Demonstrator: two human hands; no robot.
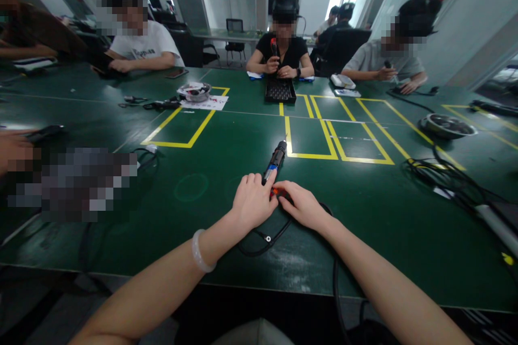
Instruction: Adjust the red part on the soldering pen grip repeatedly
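Note:
A black electric screwdriver [276,157] with a thin bit at its tip lies on the green table, pointing away from me and a little to the right. My left hand [254,202] wraps round the rear of its body, covering much of the grip. Close beside it, the fingertips of my right hand [302,204] pinch at a red part [277,192] near the tool's back end; the fingers partly hide this part. A black cable [259,253] loops on the table below my hands and runs over the front edge.
Yellow tape rectangles [311,156] mark the green table [194,232]. Across it, a person holds a red-tipped tool above a black tray [280,98]. Coiled black cables [435,175] and a round object [448,125] lie at right. Another person's hand [14,152] is at left.

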